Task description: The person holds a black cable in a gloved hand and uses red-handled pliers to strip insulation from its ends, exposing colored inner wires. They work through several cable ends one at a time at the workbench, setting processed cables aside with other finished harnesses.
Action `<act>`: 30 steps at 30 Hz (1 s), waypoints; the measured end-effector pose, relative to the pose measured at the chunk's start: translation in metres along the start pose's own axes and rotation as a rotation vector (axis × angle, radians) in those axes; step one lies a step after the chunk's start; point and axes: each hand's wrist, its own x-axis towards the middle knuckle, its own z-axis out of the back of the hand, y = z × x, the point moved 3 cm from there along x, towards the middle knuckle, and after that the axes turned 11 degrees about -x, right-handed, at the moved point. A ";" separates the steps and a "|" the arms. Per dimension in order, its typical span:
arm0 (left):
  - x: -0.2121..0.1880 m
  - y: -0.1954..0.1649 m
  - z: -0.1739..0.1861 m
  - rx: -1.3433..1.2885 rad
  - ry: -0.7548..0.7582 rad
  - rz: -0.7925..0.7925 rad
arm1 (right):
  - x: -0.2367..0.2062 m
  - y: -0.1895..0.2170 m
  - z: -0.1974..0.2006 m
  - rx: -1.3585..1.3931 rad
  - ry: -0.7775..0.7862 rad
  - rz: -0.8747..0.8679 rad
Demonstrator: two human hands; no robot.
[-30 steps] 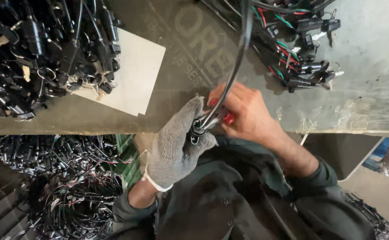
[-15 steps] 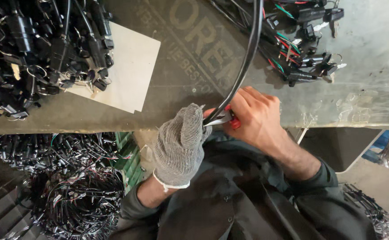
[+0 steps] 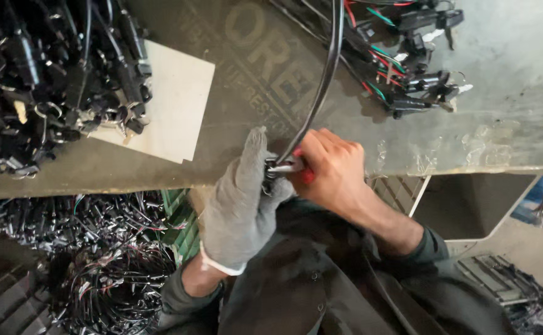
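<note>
Curving upward, glossy black cable (image 3: 327,74) leaves both hands' grip.

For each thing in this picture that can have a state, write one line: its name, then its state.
Left hand: gloved, closed around the cable's end.
Right hand: bare, gripping a red-handled tool at the cable.
Black cable: bent, running up across the table.
Wire harness bundle: lying loose on the table.
Pale sheet: flat, partly under black connectors.

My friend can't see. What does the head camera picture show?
A grey knitted-glove left hand and a bare right hand grip a thick black cable over a worn greenish-grey worktable. Heaps of black wire connectors lie around.
</note>
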 end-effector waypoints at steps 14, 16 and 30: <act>-0.002 -0.005 0.004 -0.873 0.301 0.232 | 0.031 -0.012 -0.002 0.373 -0.029 0.378; 0.000 -0.007 0.006 -0.823 0.266 0.227 | 0.028 -0.015 -0.005 0.335 -0.036 0.379; 0.016 0.052 0.127 0.369 -0.479 0.157 | 0.037 -0.047 0.028 -0.359 -0.191 0.170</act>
